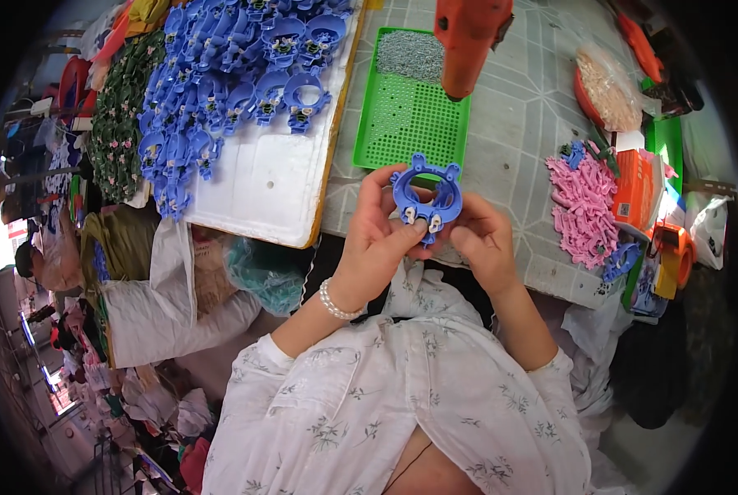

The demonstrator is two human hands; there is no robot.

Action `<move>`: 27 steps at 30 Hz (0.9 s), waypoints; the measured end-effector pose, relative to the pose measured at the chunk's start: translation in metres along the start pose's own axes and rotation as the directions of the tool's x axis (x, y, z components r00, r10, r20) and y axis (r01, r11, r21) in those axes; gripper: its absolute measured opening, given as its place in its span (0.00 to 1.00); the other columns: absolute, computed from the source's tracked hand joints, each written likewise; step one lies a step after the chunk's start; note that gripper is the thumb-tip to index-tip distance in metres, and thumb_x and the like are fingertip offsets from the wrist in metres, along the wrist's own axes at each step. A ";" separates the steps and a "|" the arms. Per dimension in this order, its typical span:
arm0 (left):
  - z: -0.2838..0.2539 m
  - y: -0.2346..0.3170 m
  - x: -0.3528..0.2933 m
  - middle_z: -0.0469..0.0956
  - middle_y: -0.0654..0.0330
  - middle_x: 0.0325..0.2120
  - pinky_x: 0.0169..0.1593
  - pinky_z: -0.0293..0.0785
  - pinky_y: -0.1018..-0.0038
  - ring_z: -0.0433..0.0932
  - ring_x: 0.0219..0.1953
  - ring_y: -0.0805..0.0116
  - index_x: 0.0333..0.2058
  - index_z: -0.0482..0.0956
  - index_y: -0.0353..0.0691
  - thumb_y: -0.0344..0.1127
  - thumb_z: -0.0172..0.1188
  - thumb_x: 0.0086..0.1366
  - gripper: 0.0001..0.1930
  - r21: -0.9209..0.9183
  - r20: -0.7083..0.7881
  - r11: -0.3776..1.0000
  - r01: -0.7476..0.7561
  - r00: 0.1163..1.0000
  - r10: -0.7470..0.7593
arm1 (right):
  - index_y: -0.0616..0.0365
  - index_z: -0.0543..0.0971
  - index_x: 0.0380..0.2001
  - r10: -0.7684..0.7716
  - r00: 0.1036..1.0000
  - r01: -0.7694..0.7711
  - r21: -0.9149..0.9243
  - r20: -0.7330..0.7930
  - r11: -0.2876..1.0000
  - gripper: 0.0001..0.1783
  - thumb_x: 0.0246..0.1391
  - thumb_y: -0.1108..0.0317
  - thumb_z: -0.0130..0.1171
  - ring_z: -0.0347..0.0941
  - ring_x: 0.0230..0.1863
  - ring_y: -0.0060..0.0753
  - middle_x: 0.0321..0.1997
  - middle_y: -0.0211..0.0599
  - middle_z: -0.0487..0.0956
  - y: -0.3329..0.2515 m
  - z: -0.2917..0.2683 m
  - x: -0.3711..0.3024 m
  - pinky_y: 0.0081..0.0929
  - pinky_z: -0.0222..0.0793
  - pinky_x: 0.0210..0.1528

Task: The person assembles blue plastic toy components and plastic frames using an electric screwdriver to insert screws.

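Both clamped on blue plastic frame (426, 195): left hand (377, 235) at seven o'clock, right hand (480, 239) at five. Green perforated tray (410, 124) just beyond at twelve.

Blue ring-shaped part (426, 195) is showing as smooth moulded plastic with a slight gloss, as are the stacked blue parts (237, 82) lying on a matt white foam board (261, 194). Green perforated tray (410, 115) is reading as hard shiny plastic, holding dull grey granular metal-looking bits (410, 54); pink pieces (585, 210) are looking like matt plastic. Bracelet (336, 304) is appearing pearly and glossy; the sleeve (303, 388) is looking like soft, crinkled printed cloth.
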State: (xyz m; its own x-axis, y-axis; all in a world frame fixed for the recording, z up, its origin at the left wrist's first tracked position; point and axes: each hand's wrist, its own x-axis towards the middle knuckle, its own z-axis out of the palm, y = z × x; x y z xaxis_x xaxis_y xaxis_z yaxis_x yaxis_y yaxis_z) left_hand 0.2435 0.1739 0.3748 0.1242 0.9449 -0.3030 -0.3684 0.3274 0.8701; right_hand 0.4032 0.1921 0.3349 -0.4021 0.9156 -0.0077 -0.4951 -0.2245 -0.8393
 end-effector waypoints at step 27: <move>-0.038 0.002 -0.022 0.68 0.58 0.44 0.33 0.76 0.79 0.73 0.39 0.74 0.57 0.51 0.42 0.29 0.59 0.58 0.32 -0.187 0.049 0.980 -0.064 0.996 0.074 | 0.61 0.76 0.29 -0.099 0.994 0.070 -0.430 -0.046 0.900 0.21 0.36 0.58 0.71 0.69 0.25 0.19 0.24 0.29 0.76 0.039 0.030 0.010 0.19 0.66 0.30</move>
State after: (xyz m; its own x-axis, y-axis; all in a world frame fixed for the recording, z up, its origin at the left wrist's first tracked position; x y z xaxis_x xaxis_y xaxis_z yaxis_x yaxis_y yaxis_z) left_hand 0.2054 0.1540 0.3683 0.1418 0.9656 -0.2178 -0.5414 0.2599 0.7996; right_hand 0.3568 0.1829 0.3188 -0.3155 0.9476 0.0504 -0.1421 0.0053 -0.9898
